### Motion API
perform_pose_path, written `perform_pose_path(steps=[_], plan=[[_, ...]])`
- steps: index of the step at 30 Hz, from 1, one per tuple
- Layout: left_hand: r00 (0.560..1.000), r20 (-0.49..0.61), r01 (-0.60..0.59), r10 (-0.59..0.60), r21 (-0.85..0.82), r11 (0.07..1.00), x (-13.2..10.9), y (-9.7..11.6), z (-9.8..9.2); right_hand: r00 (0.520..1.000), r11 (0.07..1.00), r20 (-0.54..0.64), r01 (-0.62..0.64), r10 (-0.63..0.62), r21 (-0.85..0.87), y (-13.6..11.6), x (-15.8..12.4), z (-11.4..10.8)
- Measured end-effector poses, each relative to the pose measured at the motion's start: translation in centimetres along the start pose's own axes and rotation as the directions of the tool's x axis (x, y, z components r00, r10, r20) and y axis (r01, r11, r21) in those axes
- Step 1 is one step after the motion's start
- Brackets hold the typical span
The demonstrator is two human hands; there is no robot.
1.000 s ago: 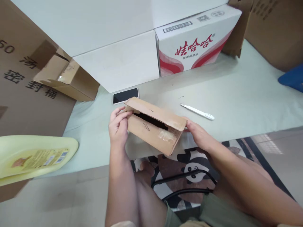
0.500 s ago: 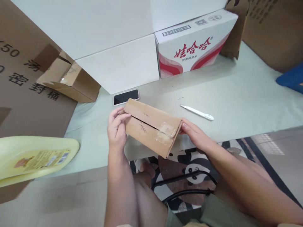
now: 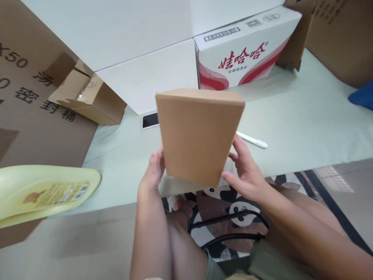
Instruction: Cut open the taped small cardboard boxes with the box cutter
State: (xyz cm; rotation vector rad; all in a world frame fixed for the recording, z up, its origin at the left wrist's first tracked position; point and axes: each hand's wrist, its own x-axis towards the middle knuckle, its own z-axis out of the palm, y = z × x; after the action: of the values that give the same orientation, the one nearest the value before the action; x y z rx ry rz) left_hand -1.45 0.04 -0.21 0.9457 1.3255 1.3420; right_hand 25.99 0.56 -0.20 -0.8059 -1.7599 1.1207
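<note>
I hold a small brown cardboard box (image 3: 198, 134) up in front of me with both hands, one plain side facing the camera. My left hand (image 3: 153, 171) grips its lower left edge, fingers mostly hidden behind it. My right hand (image 3: 246, 171) presses its lower right edge with fingers wrapped against the side. The box hangs above the front edge of the pale green table (image 3: 305, 128) and hides part of a black phone (image 3: 150, 120) and one end of a white plastic knife (image 3: 253, 140).
A white and red printed carton (image 3: 241, 50) and a plain white box (image 3: 151, 81) stand at the back. An open small carton (image 3: 87, 99) lies at left against a large brown carton (image 3: 32, 97). A yellow plastic object (image 3: 43, 192) sits at front left; something blue (image 3: 363, 95) at right.
The box was lying low over the table with its taped flaps up and being pressed shut; now it is lifted and turned so a plain side faces me.
</note>
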Motion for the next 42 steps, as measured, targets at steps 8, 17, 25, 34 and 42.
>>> perform_pose_path(steps=[8, 17, 25, 34, 42], plan=[[0.991, 0.092, 0.107, -0.094, -0.148, 0.983, -0.2, -0.1, 1.4, 0.989, 1.0, 0.147, -0.025, 0.022, 0.015, 0.4, 0.2, -1.2], [0.993, -0.114, 0.018, -0.036, -0.153, 0.988, -0.2, -1.2, -1.9, 0.916, 0.433, -0.323, -0.398, 0.238, -0.809, 6.2, 3.4, -6.3], [0.99, -0.141, 0.013, -0.022, -0.068, 0.998, 0.2, -1.3, -2.5, 0.929, 0.924, -0.185, -0.349, 0.32, -0.155, 4.4, 3.9, -5.6], [0.992, 0.002, 0.123, -0.123, -0.019, 0.992, 0.0, -2.3, -2.3, 0.948, 0.951, -0.145, -0.297, 0.283, -0.087, 2.7, 3.2, -5.2], [0.99, -0.132, -0.054, 0.046, -0.057, 0.997, 0.8, -1.1, 1.4, 0.981, 0.969, 0.03, -0.184, 0.192, -0.167, 1.6, 2.5, -3.9]])
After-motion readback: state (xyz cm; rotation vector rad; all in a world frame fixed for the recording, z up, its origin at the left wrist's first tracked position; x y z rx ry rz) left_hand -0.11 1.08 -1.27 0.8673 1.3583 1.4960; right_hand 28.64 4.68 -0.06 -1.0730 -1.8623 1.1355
